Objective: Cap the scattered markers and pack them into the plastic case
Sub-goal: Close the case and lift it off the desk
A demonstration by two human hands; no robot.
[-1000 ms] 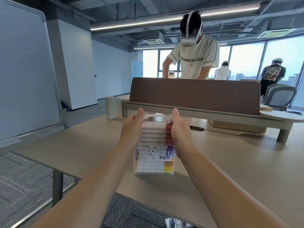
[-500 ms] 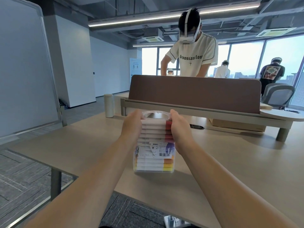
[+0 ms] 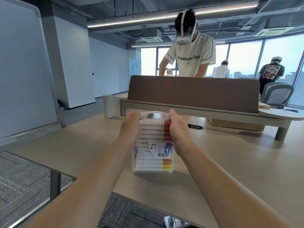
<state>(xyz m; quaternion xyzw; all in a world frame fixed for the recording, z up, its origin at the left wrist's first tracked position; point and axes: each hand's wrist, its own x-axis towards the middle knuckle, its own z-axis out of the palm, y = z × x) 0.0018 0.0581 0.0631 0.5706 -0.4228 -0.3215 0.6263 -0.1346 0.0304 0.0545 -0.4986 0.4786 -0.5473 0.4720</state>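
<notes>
Gripping upright case (image 3: pixel 153 145) on table (image 3: pixel 230 162) between left hand (image 3: pixel 131 127) and right hand (image 3: pixel 178 130), clamped on its sides as a second ago; markers (image 3: pixel 148 165) capped inside, packing seemingly finished.

Clear glossy plastic case (image 3: pixel 153 170) with paper label (image 3: pixel 158 149) on matt wood-look table (image 3: pixel 230 162).
</notes>
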